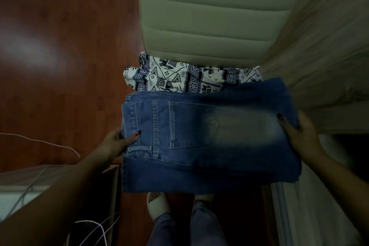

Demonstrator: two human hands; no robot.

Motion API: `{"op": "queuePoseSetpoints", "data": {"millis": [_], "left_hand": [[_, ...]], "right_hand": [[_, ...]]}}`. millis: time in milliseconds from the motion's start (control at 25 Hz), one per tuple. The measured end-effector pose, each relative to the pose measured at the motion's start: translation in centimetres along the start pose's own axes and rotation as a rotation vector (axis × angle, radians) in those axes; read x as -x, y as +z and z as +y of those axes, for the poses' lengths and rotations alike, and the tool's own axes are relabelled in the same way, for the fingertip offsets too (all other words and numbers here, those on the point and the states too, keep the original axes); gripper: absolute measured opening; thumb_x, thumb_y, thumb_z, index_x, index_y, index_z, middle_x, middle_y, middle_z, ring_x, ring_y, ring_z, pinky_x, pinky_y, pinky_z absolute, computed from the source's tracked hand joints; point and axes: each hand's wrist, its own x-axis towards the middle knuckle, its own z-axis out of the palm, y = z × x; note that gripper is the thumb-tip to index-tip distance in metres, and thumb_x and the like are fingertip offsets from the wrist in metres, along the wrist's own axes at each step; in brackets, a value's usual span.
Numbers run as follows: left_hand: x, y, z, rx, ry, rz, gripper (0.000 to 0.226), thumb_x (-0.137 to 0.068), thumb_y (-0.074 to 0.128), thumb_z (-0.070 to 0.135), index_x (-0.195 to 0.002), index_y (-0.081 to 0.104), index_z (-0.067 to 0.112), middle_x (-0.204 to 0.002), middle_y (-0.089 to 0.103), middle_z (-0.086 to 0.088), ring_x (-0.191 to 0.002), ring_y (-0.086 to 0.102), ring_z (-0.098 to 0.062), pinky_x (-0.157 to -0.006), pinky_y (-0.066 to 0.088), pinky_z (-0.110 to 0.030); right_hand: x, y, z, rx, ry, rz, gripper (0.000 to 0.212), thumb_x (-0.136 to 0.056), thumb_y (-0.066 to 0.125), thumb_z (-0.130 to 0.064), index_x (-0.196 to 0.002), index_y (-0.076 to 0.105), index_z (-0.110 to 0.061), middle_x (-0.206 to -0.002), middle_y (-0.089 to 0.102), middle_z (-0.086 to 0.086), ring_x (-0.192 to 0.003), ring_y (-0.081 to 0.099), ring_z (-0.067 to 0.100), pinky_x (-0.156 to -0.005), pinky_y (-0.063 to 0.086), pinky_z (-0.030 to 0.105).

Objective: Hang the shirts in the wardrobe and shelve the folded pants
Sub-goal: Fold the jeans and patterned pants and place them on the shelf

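Two hands hold one folded pair of jeans [199, 136] flat and level in the middle of the view. The left hand [117, 142] grips the jeans' left edge near the waistband, its thumb [133, 137] lying on top beside a belt loop and its fingers hidden beneath the cloth. The right hand [299, 134] grips the opposite edge the same way, thumb [283, 124] on top and fingers tucked under. A back pocket faces up near the jeans' centre, and the right half of the denim is blurred.

Just beyond the jeans' far edge lie folded patterned pants [179, 78], white with a dark print. The jeans overlap their near side in the view, and whether the two touch cannot be told. The far side of the pants is covered by a pale green padded cushion [209, 16] with stitched ribs, which runs away from the jeans toward the top of the view.

To the jeans' right, a pale wood-grain panel [319, 46] slants upward, its lower edge close to the right hand. To the jeans' left lies a reddish wooden floor [69, 66] with a soft glare on it. Below and left of the jeans, thin white hangers [95, 227] are bunched behind the left forearm. Another white wire [40, 142] curves out to the left of the left hand.

Directly under the jeans' near edge, a foot in a white slipper [157, 203] stands on the floor, with a grey trouser leg behind it. A second foot beside it is mostly dark.
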Motion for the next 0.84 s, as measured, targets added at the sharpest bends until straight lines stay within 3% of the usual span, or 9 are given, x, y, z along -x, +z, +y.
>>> {"op": "queuePoseSetpoints", "data": {"millis": [80, 160, 240, 320, 440, 600, 720, 760, 840], "left_hand": [[0.3, 1.6, -0.2, -0.128, 0.010, 0.063, 0.033, -0.082, 0.071, 0.023, -0.102, 0.059, 0.000, -0.087, 0.068, -0.016, -0.060, 0.067, -0.019, -0.048, 0.052, -0.028], [-0.2, 2.6, -0.6, -0.266, 0.004, 0.162, 0.039, -0.082, 0.072, 0.027, -0.099, 0.058, -0.004, -0.083, 0.063, -0.020, -0.066, 0.060, -0.026, -0.054, 0.050, -0.034], [-0.3, 2.0, -0.5, -0.379, 0.040, 0.237, 0.036, -0.078, 0.075, 0.034, -0.082, 0.060, 0.001, -0.081, 0.062, -0.020, -0.071, 0.060, -0.030, -0.064, 0.050, -0.038], [-0.6, 0.9, -0.8, -0.444, 0.041, 0.279, 0.041, -0.072, 0.078, 0.042, -0.066, 0.056, 0.009, -0.082, 0.061, -0.018, -0.076, 0.061, -0.031, -0.070, 0.052, -0.038], [-0.3, -0.2, -1.0, -0.159, 0.011, 0.156, 0.033, -0.078, 0.076, 0.024, -0.067, 0.048, 0.009, -0.082, 0.057, -0.019, -0.078, 0.055, -0.028, -0.073, 0.048, -0.041], [0.5, -0.5, -1.1, -0.034, 0.003, 0.066, 0.026, -0.087, 0.066, 0.018, -0.070, 0.047, 0.014, -0.085, 0.054, -0.017, -0.080, 0.051, -0.024, -0.071, 0.043, -0.033], [1.1, -0.9, -1.5, 0.033, -0.001, 0.032, 0.014, -0.093, 0.055, 0.019, -0.081, 0.056, 0.014, -0.092, 0.059, -0.010, -0.083, 0.055, -0.018, -0.073, 0.042, -0.029], [1.2, -1.1, -1.6, 0.052, -0.006, 0.013, 0.015, -0.095, 0.052, 0.024, -0.087, 0.061, 0.015, -0.096, 0.063, -0.005, -0.091, 0.057, -0.018, -0.079, 0.044, -0.031], [1.6, -1.5, -1.6, 0.091, -0.025, -0.011, 0.029, -0.097, 0.043, 0.036, -0.098, 0.065, 0.018, -0.102, 0.067, 0.002, -0.101, 0.059, -0.014, -0.087, 0.044, -0.034]], "right_hand": [[1.2, -0.8, 0.8, 0.021, 0.084, 0.015, 0.051, -0.074, 0.056, -0.066, -0.094, 0.059, -0.020, -0.087, 0.062, -0.001, -0.083, 0.063, 0.010, -0.065, 0.048, 0.025], [1.7, -0.8, 0.5, -0.037, 0.178, -0.001, 0.044, -0.078, 0.059, -0.058, -0.099, 0.059, -0.020, -0.091, 0.063, 0.000, -0.093, 0.063, 0.026, -0.067, 0.046, 0.029], [2.5, -0.5, -2.1, -0.177, 0.222, -0.009, 0.022, -0.088, 0.060, -0.036, -0.105, 0.059, -0.022, -0.096, 0.064, -0.006, -0.100, 0.062, 0.025, -0.072, 0.049, 0.030], [3.9, 0.3, -6.4, -0.328, 0.198, -0.082, 0.028, -0.085, 0.064, -0.027, -0.112, 0.058, -0.028, -0.101, 0.067, -0.011, -0.098, 0.065, 0.013, -0.078, 0.052, 0.030], [6.7, 3.4, -12.4, -0.433, 0.048, -0.258, 0.047, -0.066, 0.075, -0.028, -0.109, 0.055, -0.032, -0.105, 0.070, -0.004, -0.093, 0.068, 0.006, -0.074, 0.054, 0.022], [9.2, 12.8, -17.9, -0.196, -0.129, -0.502, 0.016, -0.086, 0.061, -0.015, -0.095, 0.049, -0.022, -0.087, 0.064, -0.005, -0.077, 0.065, 0.009, -0.067, 0.053, 0.024], [9.8, 21.3, -18.8, -0.077, -0.256, -0.555, 0.015, -0.087, 0.058, -0.012, -0.089, 0.043, -0.010, -0.067, 0.052, -0.001, -0.057, 0.048, 0.010, -0.055, 0.041, 0.022], [9.8, 23.6, -18.5, -0.072, -0.246, -0.584, 0.012, -0.087, 0.056, -0.009, -0.091, 0.044, -0.006, -0.069, 0.054, 0.003, -0.059, 0.049, 0.012, -0.057, 0.042, 0.024], [9.5, 26.6, -17.3, -0.037, -0.176, -0.681, 0.013, -0.090, 0.049, -0.002, -0.102, 0.052, -0.002, -0.093, 0.063, 0.017, -0.080, 0.060, 0.025, -0.070, 0.049, 0.034]]}}
